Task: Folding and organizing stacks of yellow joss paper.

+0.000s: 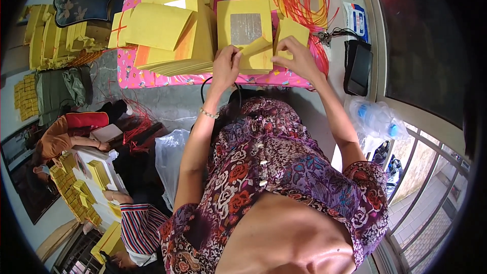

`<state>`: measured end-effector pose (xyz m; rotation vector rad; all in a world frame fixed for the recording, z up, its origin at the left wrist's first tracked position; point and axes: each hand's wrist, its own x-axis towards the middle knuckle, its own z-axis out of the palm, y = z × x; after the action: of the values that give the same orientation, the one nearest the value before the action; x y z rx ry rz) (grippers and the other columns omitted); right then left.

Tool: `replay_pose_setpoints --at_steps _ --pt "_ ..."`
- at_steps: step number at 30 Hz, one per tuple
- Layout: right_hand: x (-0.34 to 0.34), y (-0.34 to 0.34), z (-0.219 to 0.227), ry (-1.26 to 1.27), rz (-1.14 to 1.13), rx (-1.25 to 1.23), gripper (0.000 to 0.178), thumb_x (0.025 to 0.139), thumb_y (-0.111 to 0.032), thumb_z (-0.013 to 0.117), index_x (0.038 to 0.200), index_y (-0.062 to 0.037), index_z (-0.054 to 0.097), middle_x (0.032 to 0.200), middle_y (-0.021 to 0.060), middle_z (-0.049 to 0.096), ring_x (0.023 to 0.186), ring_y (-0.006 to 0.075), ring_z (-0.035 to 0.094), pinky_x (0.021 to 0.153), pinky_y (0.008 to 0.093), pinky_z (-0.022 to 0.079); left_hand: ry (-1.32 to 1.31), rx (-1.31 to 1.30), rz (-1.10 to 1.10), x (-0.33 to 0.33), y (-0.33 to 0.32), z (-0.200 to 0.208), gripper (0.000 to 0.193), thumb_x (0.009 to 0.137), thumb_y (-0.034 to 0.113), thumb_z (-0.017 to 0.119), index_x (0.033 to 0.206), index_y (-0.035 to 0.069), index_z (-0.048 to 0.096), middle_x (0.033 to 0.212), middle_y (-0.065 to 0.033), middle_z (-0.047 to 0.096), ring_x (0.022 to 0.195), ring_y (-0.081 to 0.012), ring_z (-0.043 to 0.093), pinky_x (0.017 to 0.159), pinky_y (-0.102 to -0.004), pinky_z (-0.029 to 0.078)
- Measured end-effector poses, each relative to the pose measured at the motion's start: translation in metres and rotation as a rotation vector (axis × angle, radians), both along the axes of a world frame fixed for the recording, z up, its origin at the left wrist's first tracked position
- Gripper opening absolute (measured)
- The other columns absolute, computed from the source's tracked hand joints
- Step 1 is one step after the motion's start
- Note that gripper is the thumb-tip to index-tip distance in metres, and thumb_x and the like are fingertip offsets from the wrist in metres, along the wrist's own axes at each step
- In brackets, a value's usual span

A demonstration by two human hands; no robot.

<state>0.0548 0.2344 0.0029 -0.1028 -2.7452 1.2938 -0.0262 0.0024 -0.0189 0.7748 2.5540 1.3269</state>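
Note:
A stack of yellow paper sheets [224, 20] lies in front of me on the pink patterned table cover; a silver foil square [246, 29] shows on its top sheet. At the near left edge, my left hand [227, 66] is closed, thumb and forefinger pinching a yellow paper sheet. The sheet's near edge is curled up into a flap [256, 46]. My right hand [297, 60] is at the stack's right edge, fingers bent, thumb and forefinger apart with nothing visible between them. Beneath its fingers lies another yellow piece [294, 31].
A tall yellow paper pile [198, 45] stands to the left, loose folded pieces on top. Red strings [304, 0] spread at the far right. A phone [360, 70] lies on the right ledge. Co-workers sit at the lower left by a white table [104, 165] with yellow bundles.

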Motion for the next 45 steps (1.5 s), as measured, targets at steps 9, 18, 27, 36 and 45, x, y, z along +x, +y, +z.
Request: replay_pose_setpoints --at_steps 9,18,27,36,45 --pt "0.014 -0.013 -0.018 0.002 0.163 0.288 0.041 0.069 -0.026 0.076 0.094 -0.0088 0.05 0.101 0.0074 0.052 0.093 0.0315 0.057 0.075 0.0406 0.047 -0.033 -0.002 0.014 -0.001 0.0 -0.001 0.013 0.087 0.013 0.055 0.088 0.0 0.055 0.079 -0.0162 0.056 0.077 -0.0329 0.052 0.069 -0.0415 0.042" --pt "0.012 -0.012 -0.018 0.053 0.215 0.345 0.036 0.069 -0.024 0.075 0.093 -0.0079 0.053 0.098 0.0068 0.051 0.086 0.0295 0.058 0.072 0.0401 0.048 -0.065 0.016 0.017 -0.001 0.0 -0.002 0.013 0.087 0.013 0.055 0.088 0.0 0.055 0.078 -0.0159 0.056 0.076 -0.0324 0.052 0.068 -0.0413 0.042" --pt "0.003 -0.008 -0.008 0.148 0.328 0.322 0.017 0.078 -0.015 0.065 0.087 -0.0037 0.057 0.086 0.0075 0.053 0.082 0.0262 0.057 0.07 0.038 0.048 -0.073 0.009 0.014 -0.002 0.0 -0.002 0.014 0.087 0.014 0.055 0.088 0.0 0.055 0.079 -0.0158 0.056 0.076 -0.0325 0.051 0.068 -0.0415 0.042" --pt "0.001 -0.011 0.005 0.099 0.194 0.265 0.025 0.075 -0.02 0.069 0.087 -0.0068 0.052 0.087 0.0076 0.051 0.081 0.028 0.056 0.07 0.0391 0.047 -0.082 0.03 0.027 0.0 -0.001 -0.003 0.015 0.088 0.015 0.055 0.089 0.0 0.054 0.078 -0.0163 0.055 0.076 -0.0333 0.051 0.068 -0.0413 0.042" --pt "0.0 -0.006 -0.012 0.062 0.332 0.316 0.031 0.068 -0.019 0.074 0.082 -0.0056 0.05 0.083 0.0077 0.048 0.082 0.0272 0.054 0.069 0.0398 0.045 -0.101 -0.023 0.027 -0.002 0.0 -0.001 0.015 0.088 0.015 0.054 0.089 0.0 0.054 0.08 -0.0164 0.055 0.078 -0.0337 0.052 0.069 -0.0417 0.042"
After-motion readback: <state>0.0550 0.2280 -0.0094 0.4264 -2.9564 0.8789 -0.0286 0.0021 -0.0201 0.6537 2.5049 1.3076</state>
